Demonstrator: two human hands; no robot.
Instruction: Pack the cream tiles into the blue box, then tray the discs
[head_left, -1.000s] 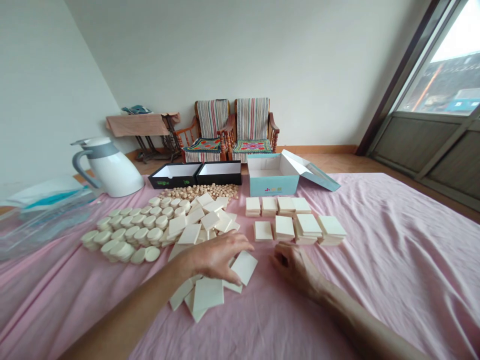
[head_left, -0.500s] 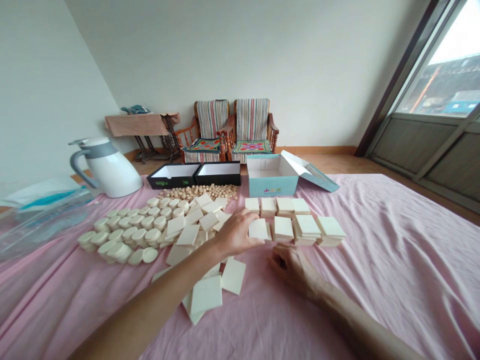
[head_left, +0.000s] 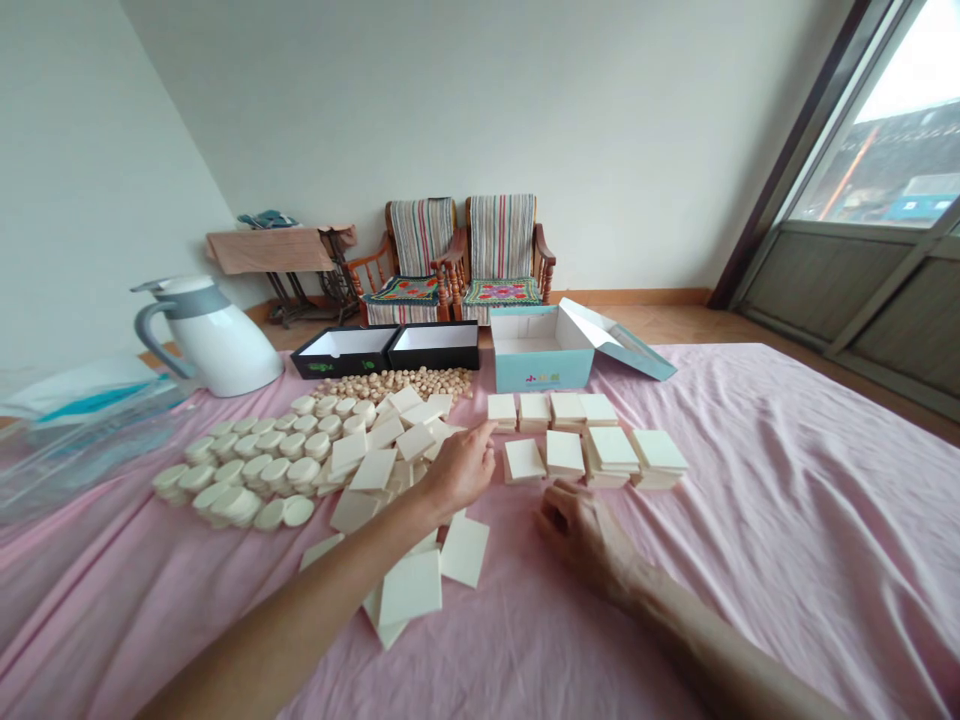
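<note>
My left hand [head_left: 459, 468] is just left of a short stack of square cream tiles [head_left: 524, 459] and holds nothing. Its index finger points forward and the other fingers are partly bent. The top tile on that stack lies slightly askew. My right hand [head_left: 581, 530] rests on the cloth in front of the stacks, fingers curled in, with nothing visible in it. Further square stacks [head_left: 613, 448] stand in two rows at right. Loose square tiles [head_left: 412, 586] lie in a heap under and around my left forearm.
Round cream discs [head_left: 259, 468] stand in short stacks at left. Behind them are small wooden beads [head_left: 397, 382], two black boxes [head_left: 435, 346], a light-blue box [head_left: 541, 372] with its lid [head_left: 630, 350] leaning on it, and a white jug [head_left: 225, 345]. Pink cloth [head_left: 772, 500] covers the surface.
My left hand has let go of the square tile on the front-left stack and drawn back a little to the left. My right hand has stayed in place.
</note>
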